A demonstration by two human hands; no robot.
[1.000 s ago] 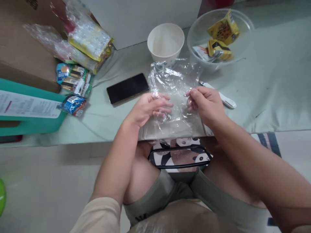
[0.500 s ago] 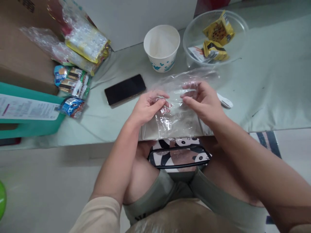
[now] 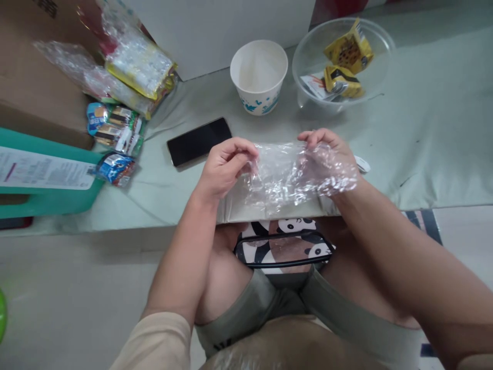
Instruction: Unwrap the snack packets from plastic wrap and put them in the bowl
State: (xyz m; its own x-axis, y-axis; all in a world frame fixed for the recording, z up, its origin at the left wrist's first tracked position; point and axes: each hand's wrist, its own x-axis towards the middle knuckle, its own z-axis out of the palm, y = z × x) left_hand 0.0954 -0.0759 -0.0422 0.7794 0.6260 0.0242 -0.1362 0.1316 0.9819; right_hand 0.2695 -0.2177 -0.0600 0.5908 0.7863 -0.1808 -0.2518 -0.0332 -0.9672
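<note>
A thin, clear plastic bag (image 3: 279, 172) stretches between my two hands above the table's front edge, crinkled and shiny. My left hand (image 3: 227, 167) pinches its left end between thumb and curled fingers. At the other end, my right hand (image 3: 327, 154) grips the bag near its top edge, and loose film drapes over the palm and wrist, partly hiding the thumb. Beyond my left hand lies a black phone (image 3: 199, 142). Past my right hand, a small white object (image 3: 362, 164) shows in part on the cloth.
A paper tub (image 3: 259, 77) and a clear plastic bowl (image 3: 379, 77) with yellow snack packets (image 3: 344, 81) stand behind. To the left are snack packs (image 3: 115, 128), a teal holder (image 3: 73, 198) and a cardboard box (image 3: 34, 87). A panda-print case (image 3: 285, 249) sits between my knees.
The bag has folded down toward me, its loose end now lying over my right hand and wrist. My left fingers have closed tighter, and my hands are slightly farther apart.
</note>
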